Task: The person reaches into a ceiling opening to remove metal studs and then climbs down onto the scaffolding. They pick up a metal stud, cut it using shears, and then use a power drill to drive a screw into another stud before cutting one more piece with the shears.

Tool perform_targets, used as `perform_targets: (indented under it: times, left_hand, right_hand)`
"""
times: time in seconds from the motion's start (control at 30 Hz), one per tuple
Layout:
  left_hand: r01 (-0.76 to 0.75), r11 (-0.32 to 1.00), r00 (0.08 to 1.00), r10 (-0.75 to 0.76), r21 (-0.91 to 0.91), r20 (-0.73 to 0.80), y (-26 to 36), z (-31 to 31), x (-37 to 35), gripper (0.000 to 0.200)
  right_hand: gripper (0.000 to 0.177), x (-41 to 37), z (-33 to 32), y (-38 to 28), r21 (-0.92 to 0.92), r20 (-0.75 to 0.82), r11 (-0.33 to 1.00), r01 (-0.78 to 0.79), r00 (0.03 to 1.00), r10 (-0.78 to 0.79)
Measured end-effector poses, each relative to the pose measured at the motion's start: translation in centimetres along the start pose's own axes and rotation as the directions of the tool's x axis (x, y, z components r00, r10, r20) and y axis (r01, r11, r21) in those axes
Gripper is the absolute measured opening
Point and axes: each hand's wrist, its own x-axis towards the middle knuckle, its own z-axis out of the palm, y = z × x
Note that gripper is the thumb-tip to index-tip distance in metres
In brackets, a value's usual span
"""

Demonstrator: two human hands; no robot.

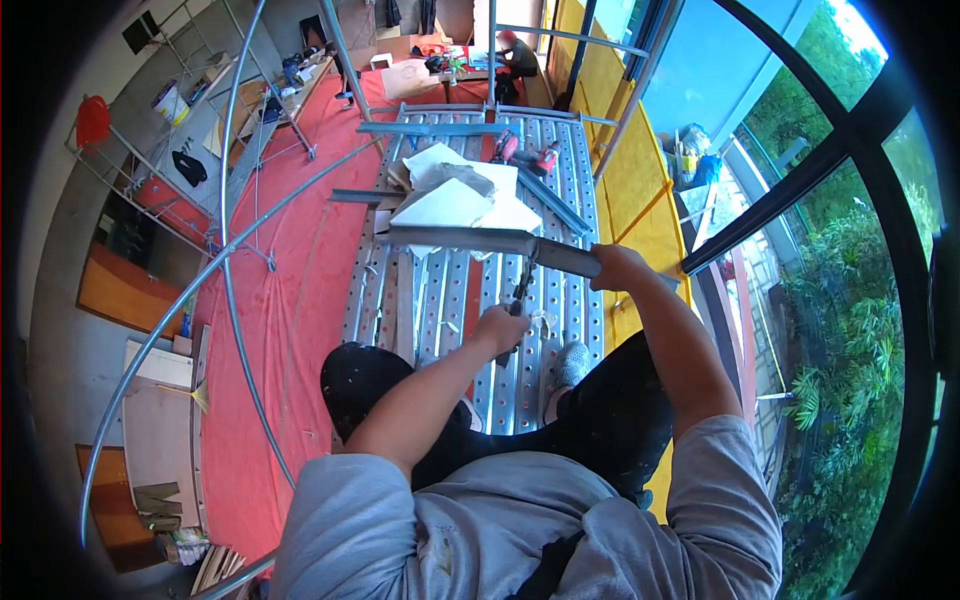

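My left hand (pixel 498 330) is closed around the handles of a pair of metal snips (pixel 522 287), whose jaws meet the edge of a grey metal channel (pixel 460 238). My right hand (pixel 618 268) grips the right end of that channel, which is held crosswise above the platform and looks slightly bent near the jaws. Beyond it, broken white boards (pixel 450 205) lie in a pile. Two red cordless drills (pixel 525 153) rest behind them, beside another metal channel (pixel 553 203) on the platform.
I am low on a perforated metal scaffold platform (pixel 365 312), with scaffold tubes (pixel 190 290) at its left. Red sheeting (pixel 270 350) covers the floor below. Yellow panels (pixel 630 190) and black-framed windows line the right. A person (pixel 520 58) is at the far end.
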Motion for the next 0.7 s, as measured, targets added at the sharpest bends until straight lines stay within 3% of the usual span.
perform_targets:
  times: [0.13, 0.23, 0.33, 0.53, 0.63, 0.7]
  left_hand:
    - [0.065, 0.994, 0.997, -0.062, -0.092, 0.040, 1.1, 0.9, -1.7, 0.022]
    - [0.140, 0.978, 0.982, -0.117, -0.156, 0.149, -0.2, 1.1, -0.8, 0.025]
    - [0.105, 0.990, 0.987, -0.093, -0.092, 0.128, -0.7, 1.7, -0.7, 0.030]
    - [0.273, 0.911, 0.939, -0.183, -0.308, 0.291, -0.6, 0.7, -1.4, 0.031]
    - [0.247, 0.911, 0.942, -0.146, -0.331, 0.303, -1.6, 1.5, -1.2, 0.034]
    - [0.132, 0.957, 0.977, -0.083, -0.257, 0.195, -1.6, 1.4, -1.5, 0.036]
  right_hand:
    - [0.060, 1.1, 0.9, -0.1, -0.150, 0.083, 0.988, -0.042, 0.995, 0.055]
    - [0.061, 1.3, 1.1, -0.1, -0.143, 0.149, 0.988, -0.054, 0.986, 0.075]
    - [0.064, 1.4, 1.6, -0.1, -0.143, 0.147, 0.987, -0.071, 0.985, 0.093]
    - [0.069, 1.8, 1.4, -0.2, -0.127, 0.161, 0.990, -0.058, 0.984, 0.078]
    - [0.069, 1.6, 1.4, -0.1, -0.098, 0.124, 0.995, -0.030, 0.991, 0.043]
    - [0.069, 1.5, 1.3, 0.0, 0.024, 0.085, 1.000, -0.007, 0.996, 0.005]
